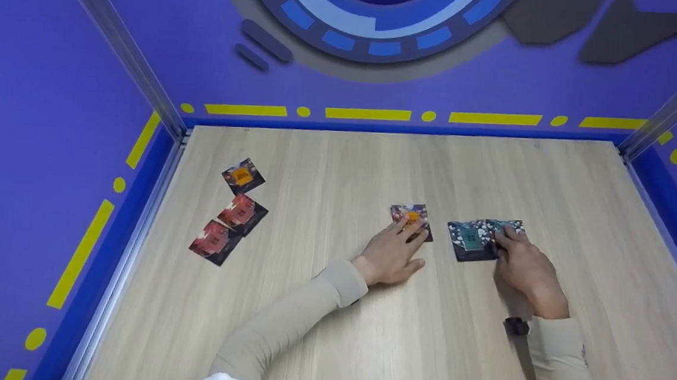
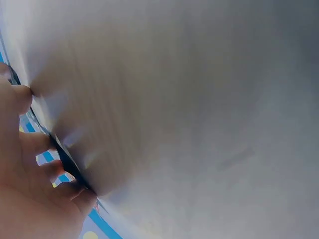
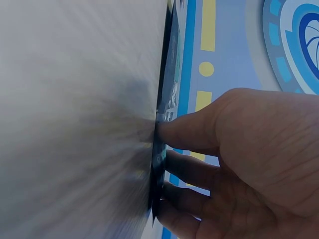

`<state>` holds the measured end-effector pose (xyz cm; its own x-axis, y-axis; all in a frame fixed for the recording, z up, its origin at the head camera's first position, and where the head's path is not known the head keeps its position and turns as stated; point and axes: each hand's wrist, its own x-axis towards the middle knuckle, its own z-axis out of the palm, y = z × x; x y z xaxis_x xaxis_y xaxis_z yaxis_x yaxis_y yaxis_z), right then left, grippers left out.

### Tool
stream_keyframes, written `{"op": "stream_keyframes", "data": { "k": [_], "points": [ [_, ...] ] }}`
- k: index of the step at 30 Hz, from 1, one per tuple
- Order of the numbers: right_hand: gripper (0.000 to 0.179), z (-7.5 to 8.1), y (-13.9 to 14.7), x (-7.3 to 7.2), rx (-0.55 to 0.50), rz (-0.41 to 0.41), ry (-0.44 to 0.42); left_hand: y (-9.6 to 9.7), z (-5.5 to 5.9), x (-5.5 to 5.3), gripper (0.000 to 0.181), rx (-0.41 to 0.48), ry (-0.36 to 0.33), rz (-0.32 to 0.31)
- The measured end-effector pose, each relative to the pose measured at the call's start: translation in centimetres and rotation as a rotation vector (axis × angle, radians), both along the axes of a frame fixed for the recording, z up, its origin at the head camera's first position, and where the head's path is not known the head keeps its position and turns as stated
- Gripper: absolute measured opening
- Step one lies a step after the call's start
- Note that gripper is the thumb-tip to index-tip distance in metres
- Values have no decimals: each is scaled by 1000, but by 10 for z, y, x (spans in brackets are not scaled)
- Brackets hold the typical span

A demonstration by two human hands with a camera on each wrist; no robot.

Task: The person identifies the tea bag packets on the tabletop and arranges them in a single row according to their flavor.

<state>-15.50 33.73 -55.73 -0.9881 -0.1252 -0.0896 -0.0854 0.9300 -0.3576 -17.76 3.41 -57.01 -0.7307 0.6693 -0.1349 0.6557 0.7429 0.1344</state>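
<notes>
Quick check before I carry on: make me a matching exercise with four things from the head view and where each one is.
Things
1. Left hand
2. Right hand
3. Red cards
4. Yellow dashes

Places
A. Low on the walls
B. At the teal-labelled cards
C. On the table's left part
D. Touching an orange-labelled card

Pairs: 1-D, 2-B, 3-C, 4-A

Orange-centred card (image 1: 414,209): flat on worktop (image 1: 328,171), partly covered
Left teal card (image 1: 471,238): white-speckled, dark-bottomed, near the first
Right teal card (image 1: 500,224): partly covered, adjoining left one
</notes>
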Motion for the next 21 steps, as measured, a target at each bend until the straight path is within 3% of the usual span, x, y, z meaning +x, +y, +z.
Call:
{"op": "stream_keyframes", "data": {
  "k": [13,21],
  "points": [
    [52,-2,2,0,8,2,-13,29,-3,27,67,-49,18,-6],
    [51,-2,1,-1,6,2,-8,43,-4,36,66,-101,63,-21]
  ]
}}
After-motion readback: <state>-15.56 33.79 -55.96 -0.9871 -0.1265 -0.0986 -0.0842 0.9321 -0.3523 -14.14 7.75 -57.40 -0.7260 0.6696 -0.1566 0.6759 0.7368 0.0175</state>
